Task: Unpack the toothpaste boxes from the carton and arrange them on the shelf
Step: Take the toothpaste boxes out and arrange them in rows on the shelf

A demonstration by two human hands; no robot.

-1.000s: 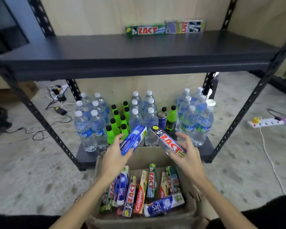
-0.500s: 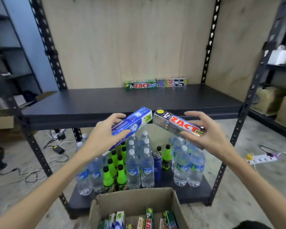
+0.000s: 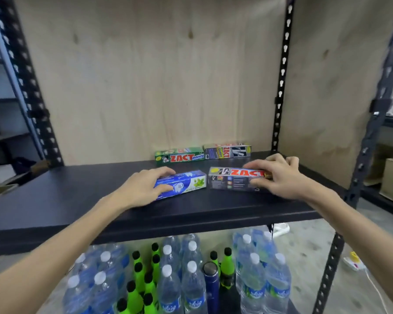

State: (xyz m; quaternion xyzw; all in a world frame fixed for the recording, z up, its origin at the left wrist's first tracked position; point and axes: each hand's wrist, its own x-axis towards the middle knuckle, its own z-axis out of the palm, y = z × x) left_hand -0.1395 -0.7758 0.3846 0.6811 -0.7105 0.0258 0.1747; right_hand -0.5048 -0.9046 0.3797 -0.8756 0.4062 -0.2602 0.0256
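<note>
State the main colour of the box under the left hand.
Blue box, with white and green; head view.

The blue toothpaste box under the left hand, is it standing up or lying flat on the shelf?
Lying flat. The blue toothpaste box rests lengthwise on the shelf, with the left hand gripping its left end.

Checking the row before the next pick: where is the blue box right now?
The blue box lies on the black shelf, left of the silver ZACT box, in front of the green ZACT box, gripped by the left hand.
</note>
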